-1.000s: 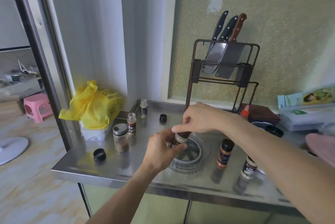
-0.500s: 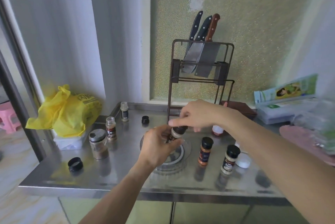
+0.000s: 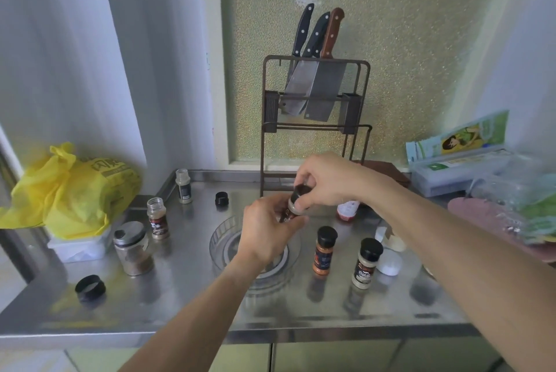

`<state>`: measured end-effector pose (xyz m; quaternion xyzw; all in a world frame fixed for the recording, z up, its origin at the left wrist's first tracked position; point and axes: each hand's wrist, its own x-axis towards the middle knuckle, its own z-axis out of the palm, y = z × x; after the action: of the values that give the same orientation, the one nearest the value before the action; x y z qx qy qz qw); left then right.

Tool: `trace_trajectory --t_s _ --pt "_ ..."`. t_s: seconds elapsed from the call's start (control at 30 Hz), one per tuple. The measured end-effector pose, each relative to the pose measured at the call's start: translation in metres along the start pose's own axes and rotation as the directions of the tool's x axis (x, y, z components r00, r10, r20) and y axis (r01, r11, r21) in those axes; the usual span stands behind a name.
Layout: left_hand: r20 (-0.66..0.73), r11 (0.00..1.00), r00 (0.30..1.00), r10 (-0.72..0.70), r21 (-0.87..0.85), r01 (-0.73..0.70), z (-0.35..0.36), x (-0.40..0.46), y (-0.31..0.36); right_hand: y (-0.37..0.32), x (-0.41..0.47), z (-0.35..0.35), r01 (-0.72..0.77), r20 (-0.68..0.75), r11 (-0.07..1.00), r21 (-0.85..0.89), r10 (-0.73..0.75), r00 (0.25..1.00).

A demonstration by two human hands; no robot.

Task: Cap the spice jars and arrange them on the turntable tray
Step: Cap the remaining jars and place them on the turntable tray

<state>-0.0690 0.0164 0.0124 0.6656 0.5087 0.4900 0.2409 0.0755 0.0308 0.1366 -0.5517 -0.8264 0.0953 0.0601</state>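
My left hand (image 3: 266,228) grips a small spice jar (image 3: 289,212) tilted above the clear turntable tray (image 3: 221,237). My right hand (image 3: 326,180) closes its fingers on the jar's black cap (image 3: 301,191). Two capped jars stand right of the tray, an orange one (image 3: 324,250) and a pale one (image 3: 367,263). Two uncapped jars stand at the left: a brown one (image 3: 158,218) and a pale one (image 3: 183,186) at the back. Loose black caps lie at the back (image 3: 222,199) and front left (image 3: 89,283).
A steel-lidded glass jar (image 3: 132,248) stands left of the tray. A yellow bag (image 3: 75,191) sits on a white box at far left. The knife rack (image 3: 316,100) rises behind my hands. A red-and-white item (image 3: 347,210), boxes and a pink plate crowd the right.
The view has swung right and drawn closer. Both hands stay on the jar and cap, which have lifted slightly and tilted; my right fingers have shifted round the cap.
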Motion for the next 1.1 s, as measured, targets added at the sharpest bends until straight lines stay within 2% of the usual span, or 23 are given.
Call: trace_trajectory --t_s 0.13,0.23,0.3,0.43,0.6,0.77,0.87,0.93,1.0,1.1 --pt "0.019 1.000 1.000 -0.002 0.026 0.002 0.025 0.030 0.008 0.024 0.013 -0.004 -0.055 -0.081 0.997 -0.051 0.051 0.995" --pt "0.171 0.998 0.985 -0.018 0.064 0.007 0.047 0.057 0.012 0.051 0.025 0.002 -0.123 -0.144 0.987 -0.102 0.107 0.984" --pt "0.292 0.999 0.955 -0.048 0.017 0.045 0.062 0.071 0.011 0.069 0.030 0.010 -0.186 -0.153 0.976 -0.116 0.167 0.974" --pt "0.465 0.985 0.874 -0.141 -0.024 0.171 0.095 0.087 -0.008 0.099 0.038 0.036 -0.274 -0.060 0.942 -0.195 0.268 0.962" --pt "0.504 0.940 0.833 -0.229 -0.108 0.324 0.126 0.083 -0.044 0.115 0.042 0.070 -0.299 0.022 0.919 -0.259 0.315 0.949" --pt "0.521 0.917 0.807 -0.278 -0.107 0.385 0.125 0.077 -0.043 0.119 0.046 0.071 -0.295 0.040 0.910 -0.291 0.320 0.947" --pt "0.491 0.907 0.822 -0.289 -0.133 0.398 0.101 0.073 -0.027 0.112 0.042 0.064 -0.298 0.073 0.898 -0.323 0.338 0.938" --pt "0.447 0.925 0.850 -0.277 -0.113 0.361 0.071 0.067 -0.016 0.102 0.039 0.051 -0.304 0.075 0.885 -0.353 0.350 0.934" --pt "0.396 0.937 0.877 -0.273 -0.096 0.335 0.041 0.062 -0.014 0.085 0.038 0.034 -0.285 0.020 0.883 -0.374 0.314 0.949" --pt "0.194 0.958 0.939 -0.283 0.000 0.288 -0.004 0.058 -0.023 0.045 0.049 0.017 -0.217 -0.052 0.913 -0.346 0.212 0.976"
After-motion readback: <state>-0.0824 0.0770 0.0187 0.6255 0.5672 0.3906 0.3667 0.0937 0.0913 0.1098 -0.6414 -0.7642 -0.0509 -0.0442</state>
